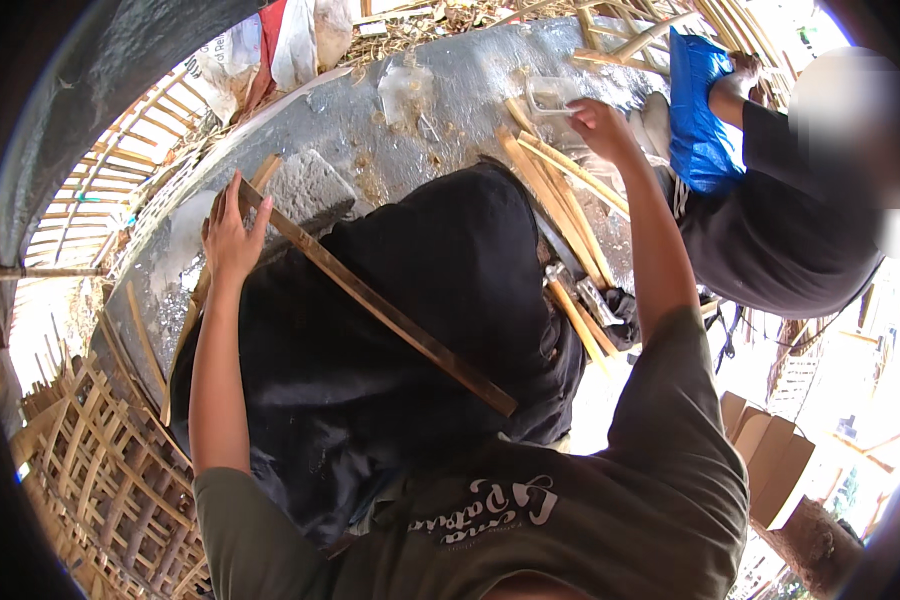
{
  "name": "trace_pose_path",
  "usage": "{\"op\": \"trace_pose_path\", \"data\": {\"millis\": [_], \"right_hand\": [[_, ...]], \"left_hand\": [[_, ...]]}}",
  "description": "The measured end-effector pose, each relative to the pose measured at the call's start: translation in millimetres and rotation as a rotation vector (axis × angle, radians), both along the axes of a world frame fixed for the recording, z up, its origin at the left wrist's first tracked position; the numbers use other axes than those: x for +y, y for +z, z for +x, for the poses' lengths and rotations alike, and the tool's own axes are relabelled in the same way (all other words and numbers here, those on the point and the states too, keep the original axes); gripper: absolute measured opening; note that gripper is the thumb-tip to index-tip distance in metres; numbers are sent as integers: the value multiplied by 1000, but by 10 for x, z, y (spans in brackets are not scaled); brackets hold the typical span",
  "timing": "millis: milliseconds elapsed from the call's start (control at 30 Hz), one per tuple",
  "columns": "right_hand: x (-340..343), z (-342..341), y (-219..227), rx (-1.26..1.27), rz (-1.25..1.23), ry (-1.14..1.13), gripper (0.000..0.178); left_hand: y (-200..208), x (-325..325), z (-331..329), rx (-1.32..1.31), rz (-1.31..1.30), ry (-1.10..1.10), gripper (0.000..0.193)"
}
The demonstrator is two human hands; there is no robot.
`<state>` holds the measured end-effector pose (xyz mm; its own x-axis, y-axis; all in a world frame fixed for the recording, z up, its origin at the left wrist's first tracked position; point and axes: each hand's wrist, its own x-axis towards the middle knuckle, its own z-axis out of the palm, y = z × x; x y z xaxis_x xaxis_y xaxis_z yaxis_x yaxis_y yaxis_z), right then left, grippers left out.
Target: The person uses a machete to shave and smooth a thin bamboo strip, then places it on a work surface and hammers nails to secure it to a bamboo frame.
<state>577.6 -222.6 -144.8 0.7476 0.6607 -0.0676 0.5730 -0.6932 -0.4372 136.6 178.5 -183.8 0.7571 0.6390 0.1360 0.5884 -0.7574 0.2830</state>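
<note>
My left hand is at the upper end of a long, narrow wooden strip, fingers stretched out and thumb apart, with the thumb against the strip. The strip slants down to the right over the black cloth on my lap. Beside that hand, on the grey ground sheet, is a rough grey stone block. My right hand reaches forward, its fingers closed at the corner of a small clear plastic container. Several split bamboo pieces lie just below it.
At the right sits another person in dark clothes, a blue plastic sheet by their leg. A woven bamboo basket stands at my lower left. Metal tools lie beside my right thigh. A cardboard box is at the lower right.
</note>
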Motion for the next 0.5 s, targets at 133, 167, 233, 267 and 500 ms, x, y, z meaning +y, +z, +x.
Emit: {"op": "trace_pose_path", "data": {"millis": [133, 167, 233, 267, 500], "right_hand": [[516, 491, -217, -147, -269, 133, 30], [607, 554, -284, -117, -295, 128, 30], [700, 704, -455, -56, -326, 163, 31], [665, 806, -556, -28, -333, 204, 31], [719, 853, -722, -39, -391, 216, 26]], "left_hand": [[15, -27, -13, 5, -27, 2, 76], [18, -18, -18, 2, -22, 0, 75], [8, 0, -3, -4, -15, -12, 75], [9, -11, 16, -5, -13, -9, 75], [-1, -4, -26, -27, -21, -17, 74]]}}
